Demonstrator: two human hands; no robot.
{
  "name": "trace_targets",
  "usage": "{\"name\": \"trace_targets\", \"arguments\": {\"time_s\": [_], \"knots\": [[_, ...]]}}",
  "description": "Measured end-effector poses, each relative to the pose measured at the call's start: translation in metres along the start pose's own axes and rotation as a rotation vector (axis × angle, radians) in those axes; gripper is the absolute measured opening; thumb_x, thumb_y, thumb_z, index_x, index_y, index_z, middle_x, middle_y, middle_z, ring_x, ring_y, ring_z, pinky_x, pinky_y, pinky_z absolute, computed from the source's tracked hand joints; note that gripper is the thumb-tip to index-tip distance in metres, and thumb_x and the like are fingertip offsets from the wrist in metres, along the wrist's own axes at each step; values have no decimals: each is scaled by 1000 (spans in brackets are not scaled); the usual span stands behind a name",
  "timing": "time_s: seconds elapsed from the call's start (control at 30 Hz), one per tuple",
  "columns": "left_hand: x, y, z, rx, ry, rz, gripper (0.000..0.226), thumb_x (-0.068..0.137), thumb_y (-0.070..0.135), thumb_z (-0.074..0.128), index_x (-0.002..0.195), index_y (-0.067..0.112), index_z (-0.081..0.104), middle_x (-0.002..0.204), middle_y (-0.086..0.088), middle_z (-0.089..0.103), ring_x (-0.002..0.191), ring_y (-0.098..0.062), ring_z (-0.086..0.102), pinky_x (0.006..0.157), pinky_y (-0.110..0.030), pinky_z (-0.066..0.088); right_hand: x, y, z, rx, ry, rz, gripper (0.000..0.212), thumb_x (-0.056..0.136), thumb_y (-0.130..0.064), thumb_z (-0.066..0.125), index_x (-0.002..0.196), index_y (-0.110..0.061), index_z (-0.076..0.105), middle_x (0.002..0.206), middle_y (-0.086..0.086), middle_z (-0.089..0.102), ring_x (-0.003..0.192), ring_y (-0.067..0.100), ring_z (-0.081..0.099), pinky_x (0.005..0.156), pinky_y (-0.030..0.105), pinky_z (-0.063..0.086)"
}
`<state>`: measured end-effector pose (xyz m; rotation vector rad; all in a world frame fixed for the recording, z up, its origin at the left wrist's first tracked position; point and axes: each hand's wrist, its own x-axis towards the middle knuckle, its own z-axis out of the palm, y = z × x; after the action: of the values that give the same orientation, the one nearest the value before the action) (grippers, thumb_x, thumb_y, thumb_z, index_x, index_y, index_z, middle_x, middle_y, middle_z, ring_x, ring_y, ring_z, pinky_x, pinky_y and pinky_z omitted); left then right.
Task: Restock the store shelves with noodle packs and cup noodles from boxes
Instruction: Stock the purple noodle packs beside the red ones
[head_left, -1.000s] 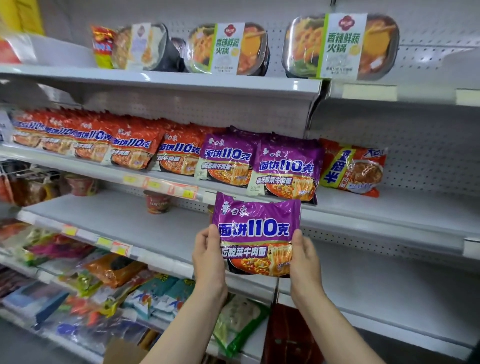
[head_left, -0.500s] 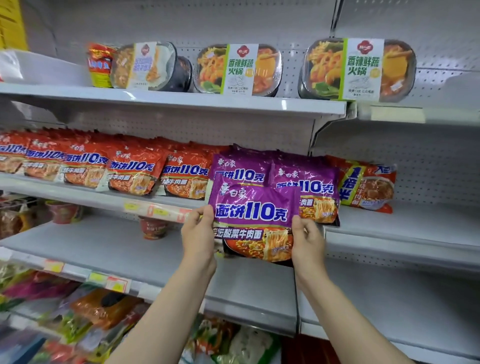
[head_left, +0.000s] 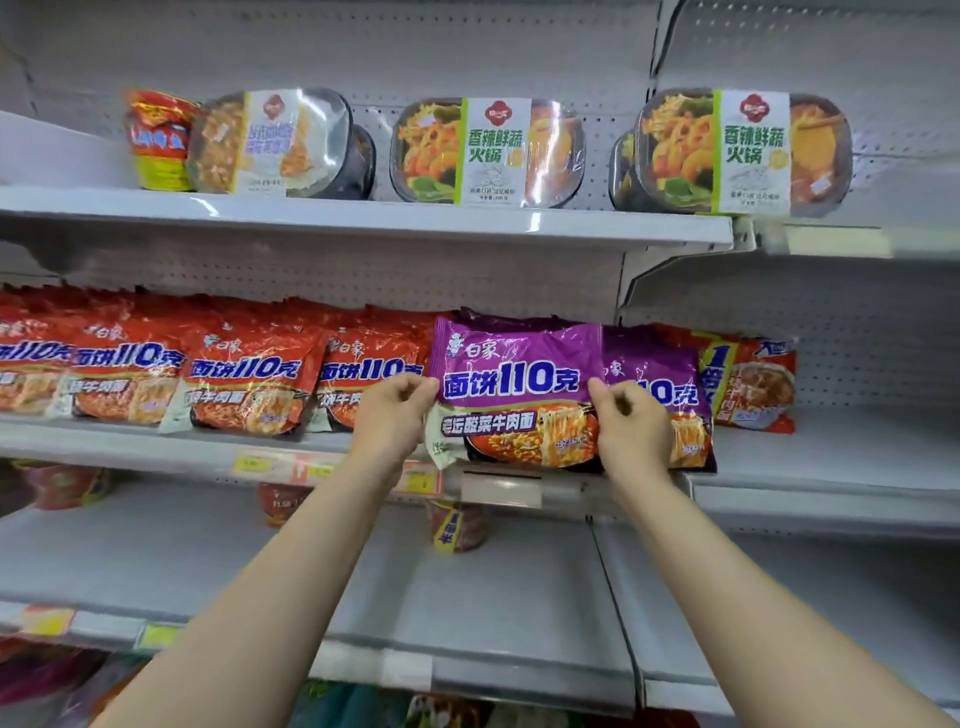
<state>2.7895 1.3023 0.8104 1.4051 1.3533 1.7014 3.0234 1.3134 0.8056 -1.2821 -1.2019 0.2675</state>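
Placement is the step in hand: you have the purple noodle pack at the middle shelf, just right of frame centre, standing in front of the purple packs already there. Set its bottom edge fully behind the shelf lip before you let go, lean its top back against the pack behind, and square it with the red noodle packs to the left so the row reads as one face. Ease off both sides together, or the pack may tip forward.

Your left hand pinches the pack's left edge, fingers curled with the tips on the seam. Your right hand pinches the right edge the same way, its fingers bent around the border. The pack spans between the two hands, upright and facing you, its lower edge seemingly just at the shelf front; whether it already rests there you cannot tell.
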Motion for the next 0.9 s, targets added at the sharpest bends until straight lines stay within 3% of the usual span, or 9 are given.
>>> {"name": "trace_targets", "arguments": {"time_s": [0.13,0.2,0.3,0.43,0.63,0.77,0.9], "knots": [[22,-3,-3,52,-48,8,18,102,25,57,95,12,66,71,-6,68,60,-20,73,52,-34,54,11,-2,14,-80,-5,-7,36,98,-46,59,81,-14,62,72,1,65,59,16,60,53,30,47],[30,-3,-1,45,-40,8,17,102,25,57,96,12,66,75,-10,71,66,-22,75,65,-42,61,15,-1,21,-69,-19,8,33,98,-44,59,82,-15,61,68,2,67,52,13,66,53,34,54],[43,-9,2,53,-17,15,16,102,24,58,94,12,66,73,-9,70,67,-25,75,70,-45,63,20,2,31,-71,-24,16,30,100,-40,58,84,-15,60,67,4,67,50,7,69,50,30,49],[55,-22,7,54,-19,8,15,101,24,58,91,16,65,79,-10,72,63,-20,74,71,-44,63,23,7,40,-82,-21,26,30,101,-38,56,84,-13,60,65,5,70,47,8,67,43,27,46],[61,-41,11,159,-9,17,17,101,29,59,92,17,66,72,-4,73,55,-13,71,64,-39,62,21,20,48,-145,-4,-1,26,100,-36,58,86,-15,61,63,3,70,46,7,67,44,24,48],[63,-45,10,333,36,143,18,101,35,57,89,23,65,69,4,70,51,0,65,55,-24,49,22,21,53,-160,21,-28,25,101,-34,57,84,-16,60,61,2,69,46,6,66,47,27,55],[67,-50,11,361,3,182,14,101,31,58,94,19,63,70,5,69,60,-4,67,62,-29,54,19,26,57,-192,65,-60,27,102,-34,55,81,-18,58,56,-1,66,44,4,64,46,23,49]]}}
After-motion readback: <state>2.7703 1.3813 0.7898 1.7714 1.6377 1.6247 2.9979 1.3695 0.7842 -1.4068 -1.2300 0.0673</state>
